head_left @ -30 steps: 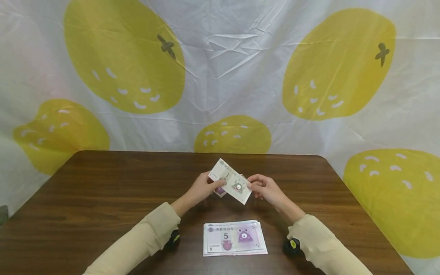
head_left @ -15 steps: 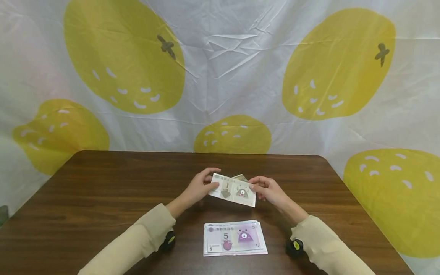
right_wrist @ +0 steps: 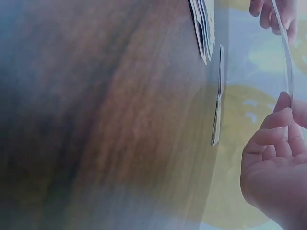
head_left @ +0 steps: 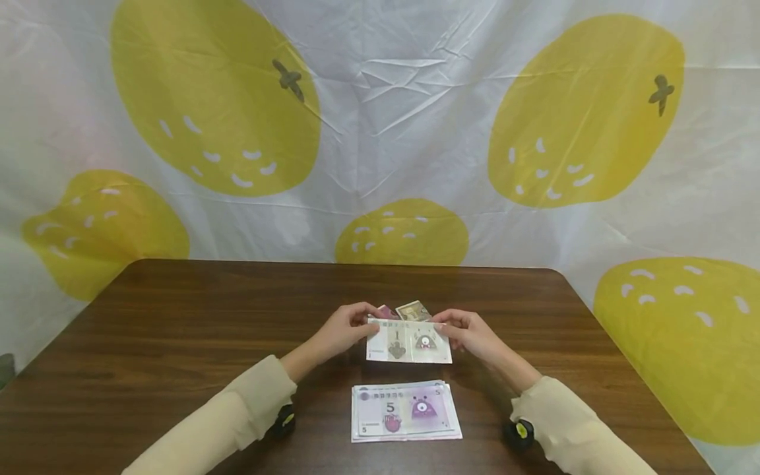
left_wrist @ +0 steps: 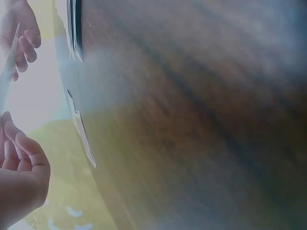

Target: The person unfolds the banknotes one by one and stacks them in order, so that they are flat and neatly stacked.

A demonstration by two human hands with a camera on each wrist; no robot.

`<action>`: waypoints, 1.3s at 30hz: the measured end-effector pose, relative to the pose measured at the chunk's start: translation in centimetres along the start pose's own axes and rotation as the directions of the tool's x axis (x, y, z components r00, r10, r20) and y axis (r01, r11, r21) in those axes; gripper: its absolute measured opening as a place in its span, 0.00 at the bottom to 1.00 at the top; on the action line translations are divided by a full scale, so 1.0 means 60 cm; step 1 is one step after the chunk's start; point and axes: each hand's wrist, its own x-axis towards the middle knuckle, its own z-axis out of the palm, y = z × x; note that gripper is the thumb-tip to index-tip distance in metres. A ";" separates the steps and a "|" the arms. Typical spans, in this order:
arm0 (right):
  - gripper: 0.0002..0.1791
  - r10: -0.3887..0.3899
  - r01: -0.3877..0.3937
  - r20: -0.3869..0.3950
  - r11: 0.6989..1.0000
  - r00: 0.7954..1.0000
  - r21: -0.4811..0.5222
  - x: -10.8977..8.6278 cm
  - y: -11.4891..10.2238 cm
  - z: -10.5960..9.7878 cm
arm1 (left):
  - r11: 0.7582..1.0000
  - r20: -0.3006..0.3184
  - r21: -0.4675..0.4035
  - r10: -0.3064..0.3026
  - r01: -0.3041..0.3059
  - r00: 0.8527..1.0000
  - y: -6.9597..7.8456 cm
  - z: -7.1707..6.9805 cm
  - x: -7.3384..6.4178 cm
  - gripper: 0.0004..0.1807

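In the head view a pale play banknote (head_left: 408,342) marked 1 is stretched level between my two hands. My left hand (head_left: 344,331) pinches its left end between thumb and fingers, and my right hand (head_left: 475,336) pinches the right end. Seen edge-on in the right wrist view, the same banknote (right_wrist: 288,62) hangs above the tabletop. Just beyond it, partly covered by it, lie a purplish note (head_left: 388,312) and a brownish note (head_left: 413,311). Nearer to me rests a stack of play banknotes (head_left: 406,412), a purple 5 on top.
The dark wooden table (head_left: 208,330) extends on both sides of the hands. A white curtain (head_left: 392,132) printed with yellow lemons hangs behind its far edge. Both wrists carry black straps with small devices, such as the right wrist device (head_left: 520,432).
The banknote marked 1 has turned from a slant to level and come nearer to me. My left hand has shifted to its left end. The purplish and brownish notes behind show more.
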 end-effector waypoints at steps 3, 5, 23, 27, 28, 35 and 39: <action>0.14 -0.013 0.014 0.025 1.000 1.000 -0.025 -0.005 0.001 -0.001 | 1.000 0.035 -0.002 -0.002 0.003 0.999 0.003 -0.001 -0.006 0.09; 0.14 -0.017 0.019 0.047 0.999 0.999 -0.039 -0.010 0.000 -0.001 | 1.000 0.057 0.000 -0.006 0.006 0.998 0.008 -0.001 -0.011 0.07; 0.12 0.011 -0.001 0.168 0.998 0.986 -0.056 -0.048 0.001 0.015 | 0.997 0.315 0.083 -0.018 -0.008 0.949 0.009 -0.004 -0.036 0.05; 0.11 0.001 0.007 0.207 0.999 0.978 -0.039 -0.055 0.002 0.017 | 0.996 0.365 0.091 -0.033 -0.001 0.930 0.008 -0.004 -0.040 0.05; 0.11 -0.002 0.011 0.217 0.999 0.976 -0.037 -0.056 0.002 0.018 | 0.996 0.377 0.094 -0.035 0.000 0.926 0.008 -0.004 -0.041 0.05; 0.10 -0.019 0.031 0.297 0.999 0.955 -0.036 -0.062 0.003 0.019 | 0.990 0.435 0.139 -0.042 -0.021 0.900 0.008 -0.002 -0.049 0.03; 0.10 -0.012 0.030 0.342 0.998 0.940 -0.047 -0.063 0.002 0.020 | 0.982 0.455 0.185 -0.049 -0.040 0.889 0.006 0.000 -0.053 0.03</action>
